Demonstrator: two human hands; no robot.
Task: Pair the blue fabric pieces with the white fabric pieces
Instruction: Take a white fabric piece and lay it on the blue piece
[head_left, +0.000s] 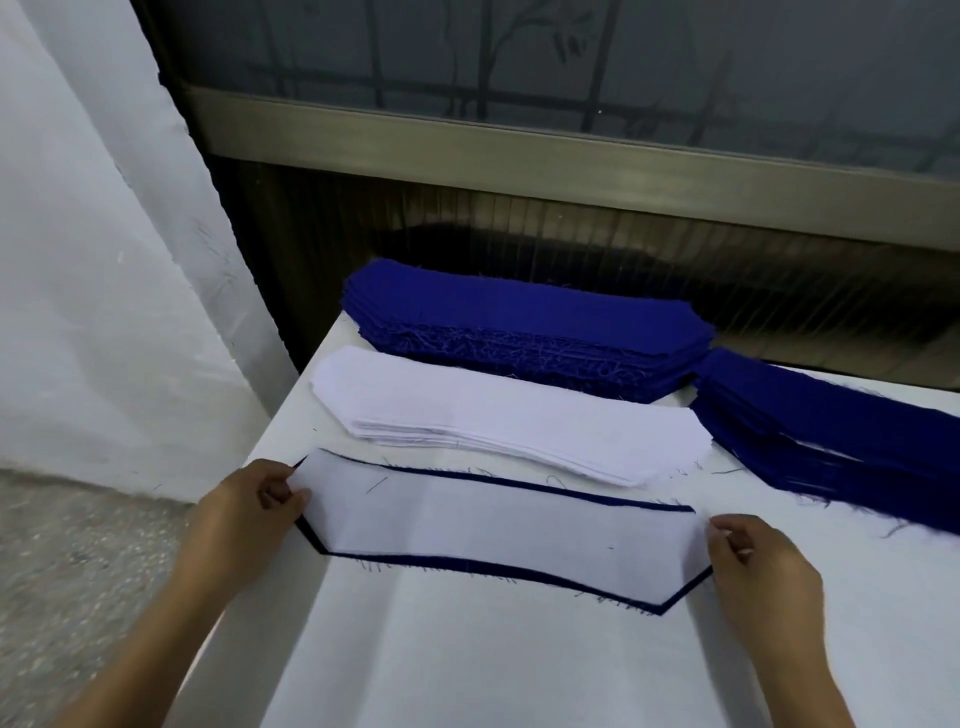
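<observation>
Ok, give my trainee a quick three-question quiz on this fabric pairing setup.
1. True or false: the white piece lies on top of a blue piece.
2. What lies directly behind that pair: A the white stack, B scissors, C a ruler?
3. Fill in: the left hand and right hand each pinch one ___ of the white piece.
Key: 1 true; 2 A; 3 end.

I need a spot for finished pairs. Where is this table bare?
Widest bare patch: the near end of the table, between the forearms, this side of the white piece on its blue piece, whose ends the left hand and right hand pinch. Crowded: behind it the white stack and blue stack, to the right a second blue stack.
</observation>
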